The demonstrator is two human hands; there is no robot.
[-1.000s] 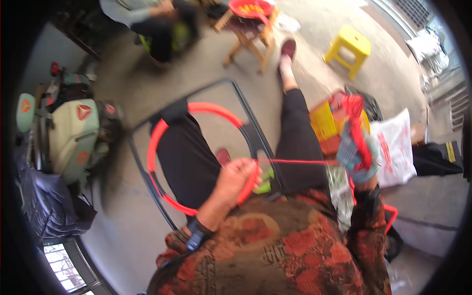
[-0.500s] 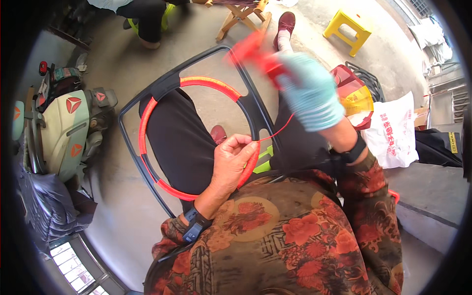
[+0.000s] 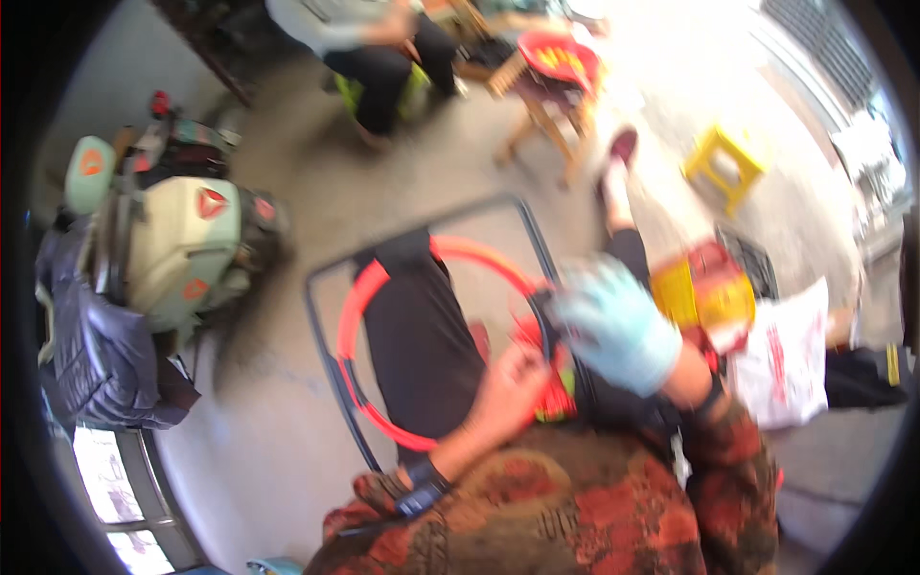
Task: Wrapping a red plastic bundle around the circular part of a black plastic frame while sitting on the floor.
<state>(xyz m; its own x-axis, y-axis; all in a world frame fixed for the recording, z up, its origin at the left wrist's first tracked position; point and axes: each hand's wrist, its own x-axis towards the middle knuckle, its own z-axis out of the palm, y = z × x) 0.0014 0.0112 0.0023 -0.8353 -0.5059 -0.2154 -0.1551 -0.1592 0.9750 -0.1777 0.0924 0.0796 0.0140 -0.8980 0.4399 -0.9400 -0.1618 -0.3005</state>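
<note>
Grey floor, v. bright light toward upper R. Pale wall upper L, paned window lower L. Yellow stool R of wooden stool; scooter along L side.

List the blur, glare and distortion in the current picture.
Head view: motion blur softens the left hand and gloved right hand; head view: glare washes out the floor at upper right, and the window at lower left is very bright; head view: fisheye distortion, with black corners.
</note>
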